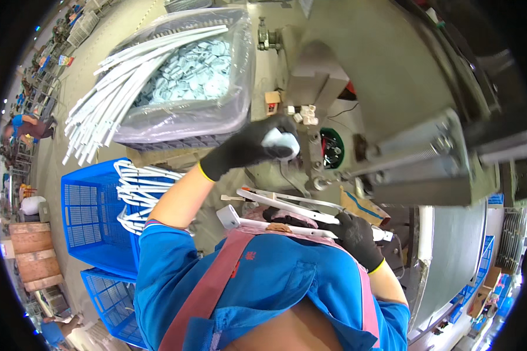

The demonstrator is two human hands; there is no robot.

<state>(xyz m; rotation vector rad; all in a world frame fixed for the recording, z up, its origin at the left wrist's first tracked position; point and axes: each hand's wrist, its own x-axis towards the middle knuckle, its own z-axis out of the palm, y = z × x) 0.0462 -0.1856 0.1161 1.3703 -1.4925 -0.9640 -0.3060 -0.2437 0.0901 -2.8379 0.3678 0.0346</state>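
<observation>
My left hand (249, 146), in a black glove with a yellow cuff edge, is raised in front of the machine. Its fingers are closed on a pale blue-white piece (282, 144), whose exact kind is blurred. My right hand (360, 238), gloved alike, grips a white bent tube frame (293, 206) low against my body. The frame's bars run leftward across my lap, and one ends in a flat pale tab (228, 217). My right fingers are partly hidden by the tubes.
A plastic-lined bin (240, 76) at the far left holds pale flat pieces (193, 73), with long white tubes (117, 88) across it. White bent tubes (149, 193) hang in a blue crate (99, 175). A large machine (392, 76) and a green bowl (341, 149) stand ahead.
</observation>
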